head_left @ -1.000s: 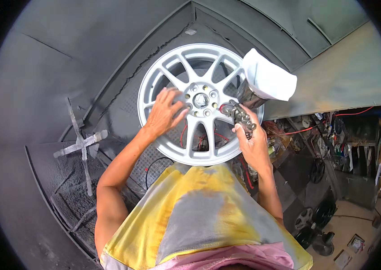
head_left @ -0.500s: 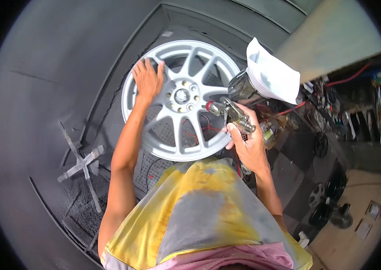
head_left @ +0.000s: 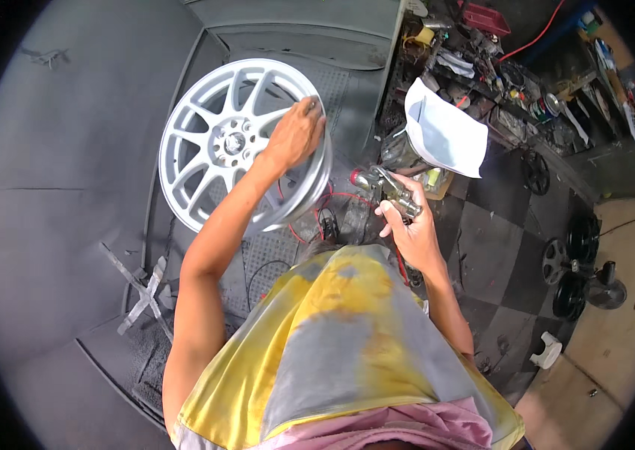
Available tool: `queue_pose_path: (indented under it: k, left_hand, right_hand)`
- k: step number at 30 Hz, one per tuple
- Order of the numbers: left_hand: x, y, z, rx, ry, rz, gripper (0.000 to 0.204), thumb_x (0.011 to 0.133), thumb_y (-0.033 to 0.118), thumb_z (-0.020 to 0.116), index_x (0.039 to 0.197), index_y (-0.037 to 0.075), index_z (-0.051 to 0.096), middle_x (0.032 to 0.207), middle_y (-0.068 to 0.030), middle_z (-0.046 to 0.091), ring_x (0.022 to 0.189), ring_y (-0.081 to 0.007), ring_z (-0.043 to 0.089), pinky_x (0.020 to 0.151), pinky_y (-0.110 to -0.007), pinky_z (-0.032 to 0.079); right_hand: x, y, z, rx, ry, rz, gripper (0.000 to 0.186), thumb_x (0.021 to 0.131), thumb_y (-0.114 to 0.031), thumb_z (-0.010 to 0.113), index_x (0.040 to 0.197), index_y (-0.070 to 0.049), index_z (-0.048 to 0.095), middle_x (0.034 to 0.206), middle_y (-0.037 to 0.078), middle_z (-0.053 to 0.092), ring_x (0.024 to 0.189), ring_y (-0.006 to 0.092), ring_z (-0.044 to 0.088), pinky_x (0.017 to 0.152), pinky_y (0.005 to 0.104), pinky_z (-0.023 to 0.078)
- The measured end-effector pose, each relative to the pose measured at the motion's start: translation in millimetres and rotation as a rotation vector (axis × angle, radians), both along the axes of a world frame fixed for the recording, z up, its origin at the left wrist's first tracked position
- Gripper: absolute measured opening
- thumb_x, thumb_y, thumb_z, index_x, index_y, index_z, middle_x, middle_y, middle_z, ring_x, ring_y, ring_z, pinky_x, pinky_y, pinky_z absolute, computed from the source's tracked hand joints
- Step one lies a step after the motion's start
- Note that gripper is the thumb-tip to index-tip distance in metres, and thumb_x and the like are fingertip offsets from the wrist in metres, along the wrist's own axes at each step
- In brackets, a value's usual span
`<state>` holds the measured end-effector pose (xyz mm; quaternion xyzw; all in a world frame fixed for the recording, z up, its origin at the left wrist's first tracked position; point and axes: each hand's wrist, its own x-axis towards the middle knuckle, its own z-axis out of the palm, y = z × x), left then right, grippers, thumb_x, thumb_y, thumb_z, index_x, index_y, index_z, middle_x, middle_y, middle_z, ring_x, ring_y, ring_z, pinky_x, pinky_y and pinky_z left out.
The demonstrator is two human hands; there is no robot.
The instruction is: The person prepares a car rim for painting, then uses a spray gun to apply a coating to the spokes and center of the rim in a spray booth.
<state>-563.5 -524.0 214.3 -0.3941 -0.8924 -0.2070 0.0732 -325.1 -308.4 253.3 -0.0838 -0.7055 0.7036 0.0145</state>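
A white multi-spoke car wheel [head_left: 205,120] is turned at a slant, so its right side wall shows. My left hand [head_left: 296,133] reaches across its face, fingers curled over the right edge of the rim. The fingertips are partly hidden there. In my right hand [head_left: 413,229] is a metal spray gun [head_left: 389,191], its red-ringed nozzle pointing left toward the wheel, with a gap between them. On top of the gun sits a dark cup [head_left: 398,150], with a sheet of white paper [head_left: 449,127] over it.
A cross-shaped stand [head_left: 145,292] wrapped in pale tape stands at lower left. Red hose [head_left: 344,195] lies on the floor beneath the wheel. A cluttered workbench [head_left: 475,75] fills the upper right, and several other wheels [head_left: 555,261] stand at far right beside a board.
My left hand has moved from the wheel's left side to its right edge, its fingers now curled. The wheel has turned and sits farther left in view. My right hand keeps the spray gun.
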Motion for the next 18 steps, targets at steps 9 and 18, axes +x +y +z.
queue_pose_path:
  k: [9,18]
  left_hand:
    - [82.3,-1.9,20.6,-0.003,-0.102,0.164,0.02,0.097,0.01,0.065,0.1,-0.007,0.074,0.104,-0.0296,0.069,0.098,-0.0505,0.067,0.089,-0.054,0.054]
    - [100.9,9.6,28.7,-0.184,-0.144,0.331,0.025,0.094,0.014,0.065,0.09,-0.008,0.076,0.096,-0.0335,0.071,0.095,-0.051,0.07,0.09,-0.056,0.056]
  right_hand:
    - [69.8,20.3,-103.8,0.124,-0.014,0.145,0.036,0.104,-0.02,0.067,0.135,-0.005,0.058,0.111,0.016,0.072,0.099,0.0214,0.069,0.09,0.0371,0.053]
    - [78.8,41.8,-118.9,0.21,0.08,-0.017,0.037,0.103,-0.02,0.069,0.135,-0.006,0.059,0.101,0.015,0.073,0.088,0.0209,0.069,0.081,0.0373,0.055]
